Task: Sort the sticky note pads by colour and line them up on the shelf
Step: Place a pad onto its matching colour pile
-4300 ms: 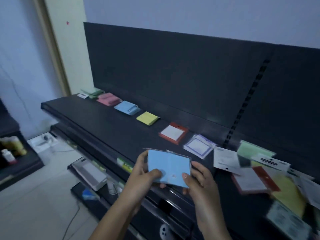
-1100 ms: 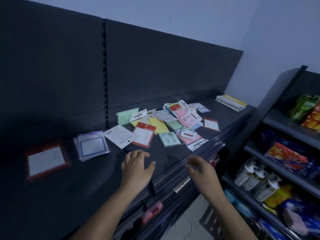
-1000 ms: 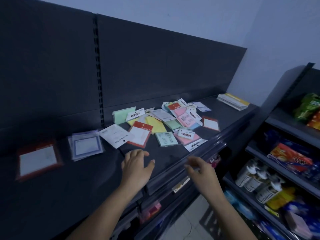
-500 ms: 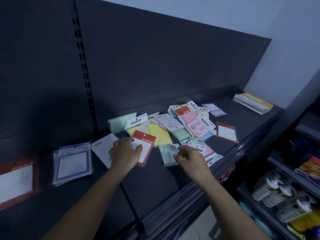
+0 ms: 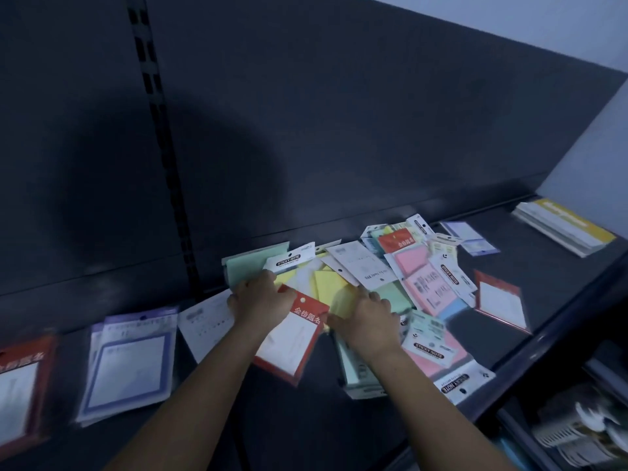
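A loose heap of sticky note pads lies on the dark shelf [image 5: 550, 287]: yellow [image 5: 331, 287], green [image 5: 249, 266], pink [image 5: 411, 260], mint [image 5: 355, 372] and white-backed ones. My left hand [image 5: 261, 300] lies on the heap's left side, thumb on the header of a red-framed pad [image 5: 292, 341], fingertips at the yellow and green pads. My right hand [image 5: 368, 317] is over the middle, fingers curled at the blurred edge of the yellow pad. Whether either hand grips a pad is unclear.
Left of the heap lie a white card [image 5: 207, 321], a purple-framed pad [image 5: 129, 365] and a red-framed pad [image 5: 20, 389]. Another red-framed pad [image 5: 503, 300] lies to the right. A yellow-topped stack [image 5: 567, 229] sits at the far right end. Lower shelves with goods [image 5: 577, 436] stand at the bottom right.
The blue pad that both hands held earlier is gone from them. The view has turned right to the heap, and both hands have reached forward from the shelf's front edge onto the pads.
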A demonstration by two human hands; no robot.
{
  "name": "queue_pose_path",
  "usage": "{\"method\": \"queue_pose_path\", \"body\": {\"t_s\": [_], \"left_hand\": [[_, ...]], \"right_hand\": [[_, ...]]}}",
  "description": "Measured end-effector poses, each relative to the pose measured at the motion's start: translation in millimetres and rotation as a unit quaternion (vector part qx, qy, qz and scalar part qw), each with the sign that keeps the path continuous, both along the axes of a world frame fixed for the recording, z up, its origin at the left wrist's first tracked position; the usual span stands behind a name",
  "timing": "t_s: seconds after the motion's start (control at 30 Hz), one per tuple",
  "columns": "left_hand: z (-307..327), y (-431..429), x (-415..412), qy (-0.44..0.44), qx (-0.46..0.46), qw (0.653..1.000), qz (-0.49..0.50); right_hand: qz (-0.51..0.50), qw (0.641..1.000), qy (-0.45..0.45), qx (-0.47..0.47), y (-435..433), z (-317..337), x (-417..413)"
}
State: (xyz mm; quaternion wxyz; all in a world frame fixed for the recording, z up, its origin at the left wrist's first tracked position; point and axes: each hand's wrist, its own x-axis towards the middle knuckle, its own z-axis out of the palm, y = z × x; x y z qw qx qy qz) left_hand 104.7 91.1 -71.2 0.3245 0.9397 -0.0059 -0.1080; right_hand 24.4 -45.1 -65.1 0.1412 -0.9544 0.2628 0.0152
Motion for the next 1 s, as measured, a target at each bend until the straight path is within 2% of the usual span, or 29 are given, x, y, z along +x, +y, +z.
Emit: {"method": "queue_pose_path", "body": {"t_s": [0.1,0.17,0.27,0.33,0.43,0.5,0.7,0.87,1.0], "left_hand": [[-4,-2,9,-0.009,-0.018,0.999,0.036],[-6,-2,10,-0.017,-0.096,0.993,0.064],[-6,-5,8,-0.028,-0.256,0.961,0.104],[-5,-7,6,-0.064,-0.297,0.944,0.129],[-3,-12,3,-0.118,-0.324,0.925,0.158],[2,-14,1,-0.154,-0.332,0.915,0.168],[26,-12,-20,-0.298,-0.303,0.889,0.169],[48,1,-48,-0.375,-0.287,0.850,0.235],[56,16,-75,-0.363,-0.322,0.816,0.314]], "right_hand": [[-0.011,0.999,0.020,0.022,-3,2,10],[-0.019,0.998,0.010,0.064,-9,2,14],[-0.008,0.972,-0.073,0.222,-24,1,17],[0.021,0.942,-0.129,0.308,-36,0,18],[0.024,0.904,-0.171,0.391,-49,2,19],[0.029,0.891,-0.193,0.410,-56,8,20],[0.059,0.816,-0.268,0.509,-70,25,13],[0.018,0.758,-0.255,0.600,-70,30,9],[0.018,0.699,-0.184,0.691,-54,34,4]]}}
